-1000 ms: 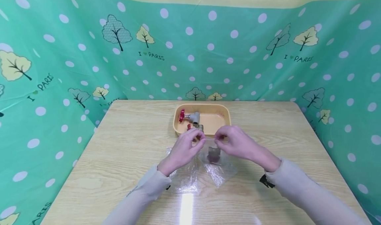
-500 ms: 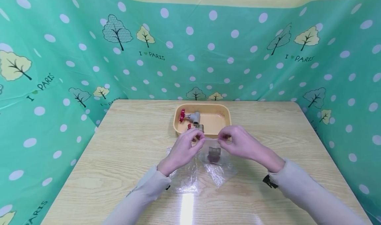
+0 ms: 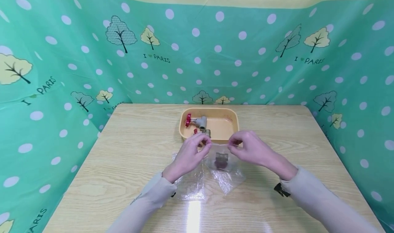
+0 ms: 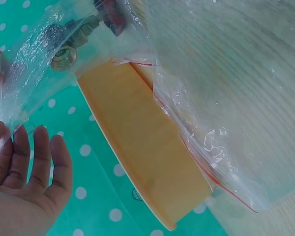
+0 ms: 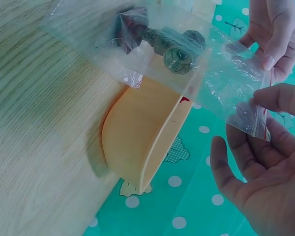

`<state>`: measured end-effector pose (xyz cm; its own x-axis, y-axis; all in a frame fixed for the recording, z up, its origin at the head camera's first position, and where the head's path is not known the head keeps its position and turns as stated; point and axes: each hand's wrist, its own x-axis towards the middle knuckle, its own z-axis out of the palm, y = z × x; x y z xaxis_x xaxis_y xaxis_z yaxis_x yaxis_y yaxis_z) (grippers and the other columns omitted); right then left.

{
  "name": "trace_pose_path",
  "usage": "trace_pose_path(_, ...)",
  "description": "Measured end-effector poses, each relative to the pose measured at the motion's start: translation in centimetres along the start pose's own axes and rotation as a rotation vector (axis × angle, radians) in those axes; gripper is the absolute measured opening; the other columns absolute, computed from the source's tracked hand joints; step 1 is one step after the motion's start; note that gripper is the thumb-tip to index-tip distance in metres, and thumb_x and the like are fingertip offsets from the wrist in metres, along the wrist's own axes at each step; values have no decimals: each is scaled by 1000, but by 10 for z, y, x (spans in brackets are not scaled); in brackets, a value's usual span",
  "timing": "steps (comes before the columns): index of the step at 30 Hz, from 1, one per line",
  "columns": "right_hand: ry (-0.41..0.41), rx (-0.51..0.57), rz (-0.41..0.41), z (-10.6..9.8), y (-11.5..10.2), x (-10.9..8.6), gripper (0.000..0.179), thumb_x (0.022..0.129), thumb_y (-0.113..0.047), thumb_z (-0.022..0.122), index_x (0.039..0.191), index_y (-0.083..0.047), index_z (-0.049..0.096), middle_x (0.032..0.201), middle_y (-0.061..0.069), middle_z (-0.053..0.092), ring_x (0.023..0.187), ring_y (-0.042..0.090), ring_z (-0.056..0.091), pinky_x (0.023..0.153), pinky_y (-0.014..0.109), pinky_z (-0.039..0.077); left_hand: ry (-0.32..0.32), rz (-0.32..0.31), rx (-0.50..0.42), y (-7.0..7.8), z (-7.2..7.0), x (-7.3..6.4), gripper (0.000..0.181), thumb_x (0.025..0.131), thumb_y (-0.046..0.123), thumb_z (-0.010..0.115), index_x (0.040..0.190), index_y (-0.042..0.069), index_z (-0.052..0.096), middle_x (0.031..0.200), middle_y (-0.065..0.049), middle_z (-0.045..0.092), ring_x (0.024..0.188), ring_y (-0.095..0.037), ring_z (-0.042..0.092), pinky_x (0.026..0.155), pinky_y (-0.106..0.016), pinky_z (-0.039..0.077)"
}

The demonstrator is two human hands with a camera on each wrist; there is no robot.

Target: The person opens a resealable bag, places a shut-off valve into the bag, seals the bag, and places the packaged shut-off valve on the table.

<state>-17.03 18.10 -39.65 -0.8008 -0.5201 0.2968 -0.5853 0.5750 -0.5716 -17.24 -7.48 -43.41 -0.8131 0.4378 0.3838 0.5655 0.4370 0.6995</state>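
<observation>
Between both hands, a clear zip bag (image 3: 229, 183) is held up by its top edge, which has a red line in the right wrist view. Inside the bag lies a brass-coloured valve (image 5: 179, 53) with a dark red handle. My left hand (image 3: 188, 156) pinches the left end of that edge between thumb and finger. At the right end, my right hand (image 3: 253, 151) pinches the same edge, its other fingers (image 5: 229, 169) loosely bent below. A second clear zip bag (image 3: 191, 186) lies flat on the table, partly under my left forearm.
Just beyond the hands stands a yellow-orange tray (image 3: 223, 125). It holds a grey valve (image 3: 200, 122) with a red handwheel and a brass-coloured valve (image 3: 207, 133), partly hidden by my left hand. A polka-dot cloth (image 3: 215, 68) surrounds the wooden table (image 3: 123, 157).
My right hand has slid a little to the right along the bag's top edge. My left hand and the valve in the bag have stayed in place.
</observation>
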Motion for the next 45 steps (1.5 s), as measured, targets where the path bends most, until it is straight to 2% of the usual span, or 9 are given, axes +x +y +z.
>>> trace_pose_path(6, 23, -4, -57, 0, 0, -1, 11, 86, 5, 78, 87, -6, 77, 83, -3, 73, 78, 12, 68, 72, 38, 62, 5, 4, 0, 0, 0, 0, 4, 103, 11, 67, 103, 13, 71, 103, 5, 68, 98, -13, 63, 84, -37, 58)
trace_pose_path(12, 9, -42, -77, -1, -1, -4, 10, 86, 3, 79, 90, -6, 77, 85, -1, 73, 79, 13, 70, 74, 30, 62, -3, -3, 8, -1, -1, 0, 6, 103, 12, 67, 104, 7, 71, 103, 3, 68, 99, -13, 63, 85, -35, 57)
trace_pose_path(18, 30, -70, -100, -3, 1, -6, 11, 85, 5, 77, 89, -5, 77, 84, -1, 72, 78, 12, 67, 71, 36, 63, -6, -15, 15, 0, -2, 1, 6, 103, 13, 66, 104, 10, 71, 104, 4, 68, 99, -13, 63, 87, -34, 57)
trace_pose_path(22, 33, -87, -126, -3, 2, -6, 12, 85, 5, 78, 90, -6, 78, 84, -1, 73, 79, 11, 67, 71, 33, 62, -8, -16, 14, 0, -2, 1, 5, 104, 13, 66, 103, 10, 71, 103, 4, 68, 99, -13, 63, 87, -34, 57)
trace_pose_path(28, 12, -65, -65, -8, 3, -11, 13, 86, 4, 78, 94, -7, 77, 86, -5, 71, 80, 11, 67, 72, 31, 61, -9, -27, 7, 0, -3, 2, 6, 104, 14, 66, 104, 10, 71, 104, 4, 68, 99, -13, 63, 87, -35, 57)
trace_pose_path(32, 19, -70, -22, -15, 6, -18, 18, 83, 6, 75, 87, -12, 73, 82, -9, 66, 77, 11, 64, 69, 30, 59, -7, -31, 12, 0, -3, 2, 5, 104, 15, 66, 103, 12, 71, 104, 4, 68, 99, -12, 63, 87, -33, 57)
trace_pose_path(45, 53, -91, -95, -16, 10, -25, 17, 82, 8, 74, 86, -8, 75, 83, -7, 69, 76, 9, 64, 67, 31, 61, -2, -22, -2, 0, -5, 1, 5, 104, 14, 66, 102, 12, 70, 104, 4, 68, 98, -12, 63, 86, -33, 57)
